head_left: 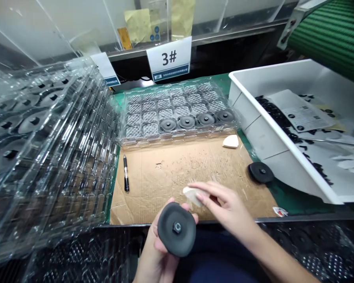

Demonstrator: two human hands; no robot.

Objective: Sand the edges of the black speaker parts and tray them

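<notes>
My left hand [162, 251] is closed round a round black part [181, 239] with a small metal nut at its centre, its dished face turned up. Close by on the right, my right hand [224, 198] pinches a white sponge wedge [194, 195], held apart from the part. Both hands are over the front edge of a cardboard sheet [147, 184]. Farther back, a clear plastic tray [165, 104] has several similar black parts [187, 122] in its nearest row. Another black part [261, 171] lies at the right edge of the cardboard.
Tall stacked clear trays [85, 157] with black parts stand on the left. A white bin [271, 157] on the right contains small black pieces, papers and a screwdriver [333, 141]. A pen [126, 173] and a second white wedge [231, 141] lie on the cardboard.
</notes>
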